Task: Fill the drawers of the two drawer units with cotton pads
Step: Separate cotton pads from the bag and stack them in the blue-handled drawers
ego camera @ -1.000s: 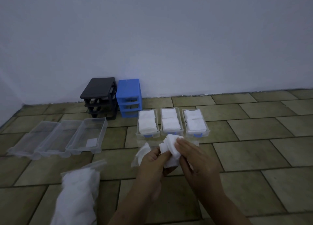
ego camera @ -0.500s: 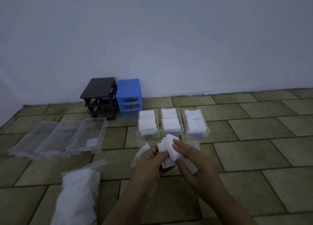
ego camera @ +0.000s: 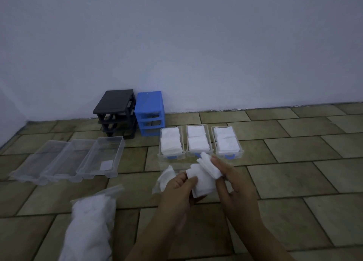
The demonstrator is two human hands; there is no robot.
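Olive-brown floor tiles (ego camera: 294, 174) run up to a plain pale wall (ego camera: 176, 45), and everything sits on that floor in dim light. Nearest the left edge of the floor, three clear drawers (ego camera: 66, 160) lie side by side, touching; the rightmost one holds a single white square, the other two look bare (the dimness makes this hard to confirm). In front of them, toward the near edge, a clear plastic bag (ego camera: 88, 227) stuffed with white cotton pads lies on its side, blurred. Against the wall stands the black drawer unit (ego camera: 115, 111), its slots open and drawerless, and just beside it on the right the blue drawer unit (ego camera: 150, 113), likewise without drawers. In front of the blue unit, three more clear drawers with blue handles (ego camera: 200, 141) stand in a row, each packed with white pads. Nearer the camera, the left hand (ego camera: 176, 194) curls around the bottom of a small stack of cotton pads (ego camera: 204, 180), thumb pressed to its front. A crumpled bit of clear wrapper (ego camera: 165, 178) shows just left of that hand. The right hand (ego camera: 233, 188) pinches the fanned upper pads of the same stack between thumb and fingertips.
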